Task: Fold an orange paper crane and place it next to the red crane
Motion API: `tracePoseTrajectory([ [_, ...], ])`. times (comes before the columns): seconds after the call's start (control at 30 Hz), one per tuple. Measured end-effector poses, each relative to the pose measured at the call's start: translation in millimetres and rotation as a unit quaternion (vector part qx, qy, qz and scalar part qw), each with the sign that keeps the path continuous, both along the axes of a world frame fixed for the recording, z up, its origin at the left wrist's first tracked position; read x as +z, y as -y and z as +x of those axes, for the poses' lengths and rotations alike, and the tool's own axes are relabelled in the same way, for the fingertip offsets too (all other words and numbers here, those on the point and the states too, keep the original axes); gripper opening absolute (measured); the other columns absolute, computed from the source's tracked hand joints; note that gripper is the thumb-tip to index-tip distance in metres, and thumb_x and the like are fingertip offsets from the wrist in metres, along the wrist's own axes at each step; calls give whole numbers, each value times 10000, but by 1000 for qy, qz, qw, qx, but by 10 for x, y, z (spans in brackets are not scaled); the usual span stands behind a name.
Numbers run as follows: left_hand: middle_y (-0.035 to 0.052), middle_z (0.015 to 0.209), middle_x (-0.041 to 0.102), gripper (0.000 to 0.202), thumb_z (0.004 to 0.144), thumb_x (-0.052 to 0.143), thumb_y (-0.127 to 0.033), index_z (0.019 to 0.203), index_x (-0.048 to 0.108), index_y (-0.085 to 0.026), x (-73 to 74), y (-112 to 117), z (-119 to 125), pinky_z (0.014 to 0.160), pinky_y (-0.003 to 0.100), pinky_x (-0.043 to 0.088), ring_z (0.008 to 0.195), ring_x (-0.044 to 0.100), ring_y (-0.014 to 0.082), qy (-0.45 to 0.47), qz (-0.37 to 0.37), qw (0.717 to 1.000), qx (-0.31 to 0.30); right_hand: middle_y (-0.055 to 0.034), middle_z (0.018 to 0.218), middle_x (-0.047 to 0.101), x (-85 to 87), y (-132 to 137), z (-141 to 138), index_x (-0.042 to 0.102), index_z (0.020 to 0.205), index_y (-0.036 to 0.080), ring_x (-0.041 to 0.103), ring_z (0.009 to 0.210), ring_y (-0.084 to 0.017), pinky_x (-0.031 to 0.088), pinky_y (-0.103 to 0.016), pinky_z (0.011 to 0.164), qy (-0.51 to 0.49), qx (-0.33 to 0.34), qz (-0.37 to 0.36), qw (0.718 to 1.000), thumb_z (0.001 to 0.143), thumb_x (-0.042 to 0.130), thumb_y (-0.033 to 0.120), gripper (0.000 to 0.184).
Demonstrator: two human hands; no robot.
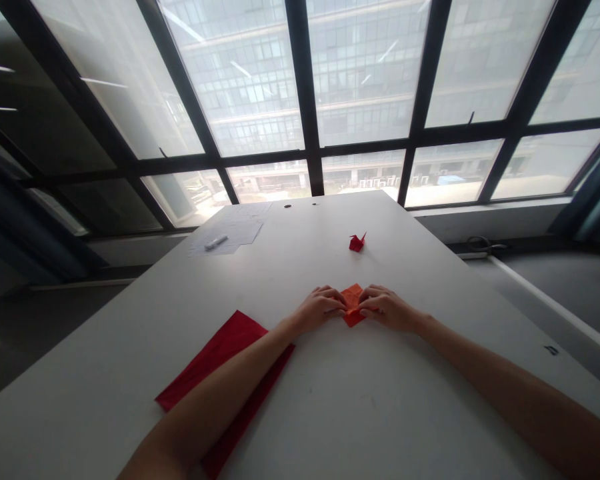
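A small piece of folded orange origami paper (pixel 353 303) lies on the white table (pixel 360 413), pressed between my two hands. My left hand (pixel 319 310) holds its left side with the fingertips, and my right hand (pixel 386 308) holds the opposite side. Beyond them stands a small red origami crane (pixel 357 243), apart from both hands. A folded red paper sheet (pixel 215 357) lies flat on the table to the left, partly hidden under my left forearm.
Printed white papers (pixel 230 230) with a white marker (pixel 216 243) on them lie at the table's far left. Two small holes mark the far edge. Large dark-framed windows stand behind the table, and a dark coiled object (pixel 483 245) rests on the ledge at right.
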State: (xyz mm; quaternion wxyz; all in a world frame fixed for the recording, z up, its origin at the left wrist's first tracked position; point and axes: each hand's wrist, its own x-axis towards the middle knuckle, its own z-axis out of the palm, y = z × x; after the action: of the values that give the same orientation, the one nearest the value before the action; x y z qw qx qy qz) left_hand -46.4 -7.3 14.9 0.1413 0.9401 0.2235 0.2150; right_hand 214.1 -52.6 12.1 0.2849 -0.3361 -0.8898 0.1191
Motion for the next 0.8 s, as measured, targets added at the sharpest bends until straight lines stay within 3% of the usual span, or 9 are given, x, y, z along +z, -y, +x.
tracePoseTrajectory([
  [0.2, 57, 1011, 700, 239, 989, 489, -308, 954, 704, -211, 36, 92, 73, 930, 304, 434, 992, 603, 176, 4, 12, 1000, -17, -66, 972, 691, -56, -31, 9, 752, 938, 246, 597, 886, -206, 463, -350, 842, -4, 0, 23, 1000, 959, 553, 315, 212],
  [0.37, 56, 945, 670, 193, 942, 481, -206, 902, 669, -179, 50, 108, 112, 872, 288, 469, 921, 600, 172, 23, -15, 1000, 13, -51, 859, 678, -61, -53, 24, 724, 864, 227, 573, 829, -199, 438, -331, 785, -1, -30, 28, 999, 952, 559, 274, 193],
  [0.47, 39, 902, 661, 116, 912, 543, -236, 922, 648, -188, 60, 119, 116, 844, 291, 476, 878, 602, 173, 21, -31, 998, 45, -44, 804, 667, -86, -69, 18, 709, 817, 222, 566, 794, -193, 427, -326, 775, 6, -37, 28, 999, 939, 558, 236, 195],
  [0.57, 38, 940, 673, 178, 922, 582, -329, 1032, 644, -204, 56, 126, 116, 861, 303, 475, 902, 611, 183, 26, -42, 997, 59, -38, 806, 672, -125, -82, -9, 698, 805, 218, 574, 790, -190, 423, -326, 784, -2, -60, 18, 998, 924, 560, 205, 183],
  [0.7, 49, 988, 685, 324, 972, 515, -315, 1280, 578, -235, 30, 105, 107, 902, 322, 459, 918, 618, 187, 40, -30, 998, 48, -26, 839, 693, -168, -102, -40, 696, 901, 220, 600, 801, -186, 425, -323, 804, -30, -94, -2, 995, 887, 584, 162, 128],
  [0.8, 56, 994, 677, 302, 992, 467, -313, 1234, 633, -245, 15, 88, 92, 880, 315, 468, 905, 613, 183, 28, -22, 999, 20, -21, 812, 684, -181, -119, -35, 694, 866, 218, 599, 786, -186, 426, -316, 782, -31, -106, -7, 994, 882, 613, 194, 86],
])
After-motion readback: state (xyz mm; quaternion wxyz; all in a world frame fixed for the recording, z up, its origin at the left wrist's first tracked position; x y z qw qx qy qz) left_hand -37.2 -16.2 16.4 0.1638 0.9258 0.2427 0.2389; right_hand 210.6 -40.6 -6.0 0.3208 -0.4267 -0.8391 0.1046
